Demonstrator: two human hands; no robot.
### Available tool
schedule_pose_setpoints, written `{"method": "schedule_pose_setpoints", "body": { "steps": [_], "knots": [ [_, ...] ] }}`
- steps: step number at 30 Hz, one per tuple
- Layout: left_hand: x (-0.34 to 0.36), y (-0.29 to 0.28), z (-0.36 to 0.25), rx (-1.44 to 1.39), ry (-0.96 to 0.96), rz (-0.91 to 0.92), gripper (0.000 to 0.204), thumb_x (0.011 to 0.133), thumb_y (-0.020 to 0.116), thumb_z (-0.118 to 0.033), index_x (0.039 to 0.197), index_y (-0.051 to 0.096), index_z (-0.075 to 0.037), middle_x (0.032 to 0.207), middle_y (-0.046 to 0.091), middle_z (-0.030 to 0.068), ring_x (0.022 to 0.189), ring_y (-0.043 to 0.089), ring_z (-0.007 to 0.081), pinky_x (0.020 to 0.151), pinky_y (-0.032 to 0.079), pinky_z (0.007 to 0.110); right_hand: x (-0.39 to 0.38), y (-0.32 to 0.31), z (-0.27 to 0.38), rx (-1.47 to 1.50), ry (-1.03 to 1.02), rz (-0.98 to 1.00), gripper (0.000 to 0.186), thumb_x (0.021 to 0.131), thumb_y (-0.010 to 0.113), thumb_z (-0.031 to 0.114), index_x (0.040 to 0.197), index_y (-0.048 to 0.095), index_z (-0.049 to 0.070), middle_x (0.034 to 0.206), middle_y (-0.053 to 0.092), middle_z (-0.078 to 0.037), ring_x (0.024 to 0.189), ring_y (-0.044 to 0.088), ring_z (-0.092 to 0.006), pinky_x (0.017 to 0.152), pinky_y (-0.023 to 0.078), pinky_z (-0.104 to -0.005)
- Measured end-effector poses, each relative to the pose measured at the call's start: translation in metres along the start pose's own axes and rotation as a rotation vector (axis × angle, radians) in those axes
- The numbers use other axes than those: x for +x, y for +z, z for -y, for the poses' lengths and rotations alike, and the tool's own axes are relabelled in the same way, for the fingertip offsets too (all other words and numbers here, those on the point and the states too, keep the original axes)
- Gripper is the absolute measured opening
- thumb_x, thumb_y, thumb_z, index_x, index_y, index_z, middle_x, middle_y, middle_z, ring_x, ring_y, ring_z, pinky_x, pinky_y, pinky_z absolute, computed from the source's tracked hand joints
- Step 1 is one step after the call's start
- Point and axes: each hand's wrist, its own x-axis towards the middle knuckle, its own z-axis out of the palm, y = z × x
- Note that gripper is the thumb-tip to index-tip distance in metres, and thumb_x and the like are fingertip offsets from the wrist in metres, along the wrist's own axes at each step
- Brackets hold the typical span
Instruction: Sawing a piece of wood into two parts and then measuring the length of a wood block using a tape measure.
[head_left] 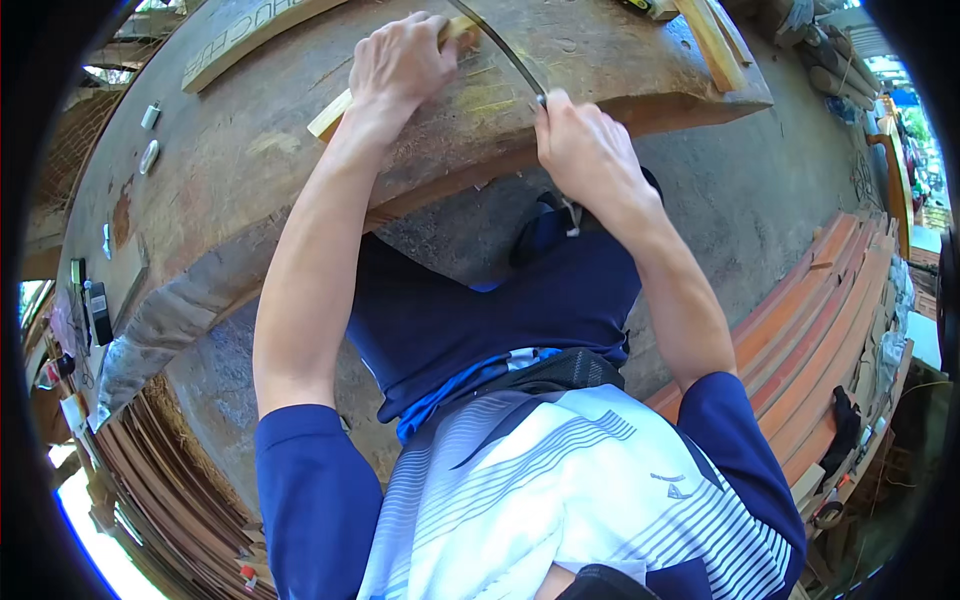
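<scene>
My left hand [400, 62] is closed over a short strip of pale wood [330, 117] lying on the thick wooden workbench [220, 170], pressing it down near the bench's front edge. The strip's near end shows below my wrist, and its far end shows past my fingers. My right hand [590, 145] grips the handle of a saw with a narrow dark bar [505, 52]. That bar slants up and left to the strip's far end. A metal end of the saw [572, 215] pokes out below my right hand. Where the teeth meet the wood cannot be made out.
A longer board [250, 40] lies at the bench's far left, with pale wood pieces [712, 45] at its right corner. Small items, including a white bottle [151, 115], rest on the left side. Reddish planks [820, 330] are stacked on the right; more brown boards [170, 480] lie lower left.
</scene>
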Motion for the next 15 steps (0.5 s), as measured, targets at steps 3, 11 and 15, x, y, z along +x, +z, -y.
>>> {"method": "schedule_pose_setpoints", "body": {
  "steps": [3, 11, 15],
  "knots": [
    [-0.007, 0.002, -0.003, -0.022, -0.07, -0.011, 0.036, 0.102, 0.06, -0.038, 0.111, 0.078, -0.008, 0.11, 0.077, 0.0135, 0.101, 0.074, 0.0368, 0.091, 0.06, 0.048, -0.046, -0.006, -0.007, -0.003, 0.074, -0.046, 0.027, 0.106, 0.051, 0.023, 0.099, 0.061, -0.001, 0.082, 0.071, -0.031, 0.08, 0.072, -0.0496, 0.077, 0.058, -0.0582],
    [0.003, 0.0, 0.019, 0.041, 0.001, -0.163, 0.037, 0.104, 0.064, -0.041, 0.108, 0.078, -0.007, 0.106, 0.078, 0.0119, 0.095, 0.076, 0.0299, 0.084, 0.063, 0.044, -0.112, -0.045, -0.031, 0.195, 0.24, -0.072, 0.024, 0.108, 0.051, 0.022, 0.1, 0.059, 0.001, 0.07, 0.065, -0.03, 0.073, 0.067, -0.0514, 0.067, 0.052, -0.0594],
    [-0.015, -0.003, 0.006, -0.042, 0.067, -0.079, 0.038, 0.103, 0.064, -0.042, 0.109, 0.077, -0.006, 0.103, 0.077, 0.0112, 0.095, 0.074, 0.0286, 0.083, 0.061, 0.041, -0.022, -0.023, -0.014, 0.221, 0.088, -0.081, 0.036, 0.11, 0.044, 0.029, 0.102, 0.062, 0.0, 0.087, 0.069, -0.034, 0.088, 0.067, -0.0536, 0.083, 0.052, -0.0612]
  ]
}}
